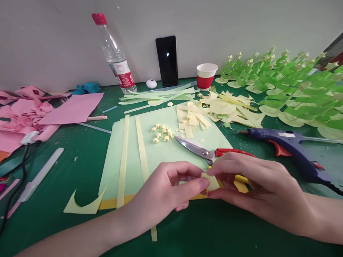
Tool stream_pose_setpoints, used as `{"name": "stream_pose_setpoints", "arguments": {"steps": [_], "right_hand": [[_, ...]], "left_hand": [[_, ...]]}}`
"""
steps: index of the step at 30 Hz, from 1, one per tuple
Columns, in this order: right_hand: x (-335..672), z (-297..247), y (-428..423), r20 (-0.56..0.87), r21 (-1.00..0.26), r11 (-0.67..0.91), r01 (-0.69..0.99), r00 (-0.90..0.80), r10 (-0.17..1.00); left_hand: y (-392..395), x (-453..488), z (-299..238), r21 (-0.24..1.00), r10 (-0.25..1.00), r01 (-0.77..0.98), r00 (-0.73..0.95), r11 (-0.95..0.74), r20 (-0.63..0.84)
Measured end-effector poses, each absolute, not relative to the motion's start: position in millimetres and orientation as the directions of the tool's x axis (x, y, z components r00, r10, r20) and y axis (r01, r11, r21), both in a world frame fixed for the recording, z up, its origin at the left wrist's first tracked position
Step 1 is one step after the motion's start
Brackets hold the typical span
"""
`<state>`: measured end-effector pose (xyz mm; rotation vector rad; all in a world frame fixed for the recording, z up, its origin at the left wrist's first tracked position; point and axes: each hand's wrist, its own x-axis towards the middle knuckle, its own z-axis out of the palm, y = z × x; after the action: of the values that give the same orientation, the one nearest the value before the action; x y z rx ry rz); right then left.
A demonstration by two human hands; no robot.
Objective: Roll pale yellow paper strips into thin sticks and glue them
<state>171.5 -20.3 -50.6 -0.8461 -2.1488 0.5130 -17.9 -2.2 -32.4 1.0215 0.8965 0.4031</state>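
My left hand (pixel 177 185) pinches a small folded piece of pale yellow paper (pixel 210 182) between thumb and fingers. From the other side, the fingertips of my right hand (pixel 252 185) close on the same piece. Right behind my hands lie scissors (pixel 198 149) with red handles, partly covered by my right hand. Several tiny paper stars (pixel 162 132) are grouped on a stack of light green paper (pixel 115 171). Two long yellow paper strips, a left one (pixel 123 157) and a right one (pixel 141 146), lie across that stack; the right one passes under my left hand.
A blue glue gun (pixel 289 142) lies at the right, before several green paper plants (pixel 289 82). Yellow scraps (pixel 230 107), a paper cup (pixel 205 80), a phone (pixel 167 60) and a bottle (pixel 118 60) stand or lie behind. Pink paper (pixel 75 109) and a cable (pixel 24 171) are at the left.
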Motion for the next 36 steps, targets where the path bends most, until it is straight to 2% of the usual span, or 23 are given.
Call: {"name": "stream_pose_setpoints", "arguments": {"steps": [5,7,9,12,15,18,26,30,36], "right_hand": [[172,-51,-22,0.439,-0.707,0.632,0.318,-0.503,0.744],[173,-51,-22,0.419,-0.764,0.581,0.281,-0.468,0.778],[173,-50,-22,0.383,-0.818,0.516,0.253,-0.429,0.818],[172,-48,-21,0.365,-0.824,0.503,0.262,-0.432,0.824],[172,-45,-20,0.438,-0.725,0.615,0.310,-0.483,0.759],[173,-45,-20,0.481,-0.653,0.670,0.354,-0.489,0.728],[174,-46,-22,0.498,-0.614,0.698,0.370,-0.504,0.705],[172,-42,-22,0.489,-0.599,0.701,0.387,-0.516,0.703],[171,-42,-20,0.489,-0.562,0.720,0.406,-0.539,0.686]], "left_hand": [[-5,-18,-32,0.903,0.663,0.130,0.638,0.409,-0.392],[-6,-20,-31,0.964,0.724,0.178,0.636,0.198,-0.266],[-7,-23,-31,0.965,0.765,0.243,0.638,-0.096,-0.085],[-8,-27,-33,0.859,0.728,0.285,0.672,-0.425,0.137],[-7,-29,-33,0.725,0.661,0.320,0.711,-0.609,0.241],[-7,-28,-32,0.609,0.622,0.365,0.730,-0.705,0.283],[-7,-32,-38,0.270,0.465,0.379,0.748,-0.885,0.474],[-8,-35,-41,0.232,0.423,0.355,0.768,-0.906,0.481],[-9,-36,-42,0.217,0.433,0.375,0.780,-0.901,0.451]]}}
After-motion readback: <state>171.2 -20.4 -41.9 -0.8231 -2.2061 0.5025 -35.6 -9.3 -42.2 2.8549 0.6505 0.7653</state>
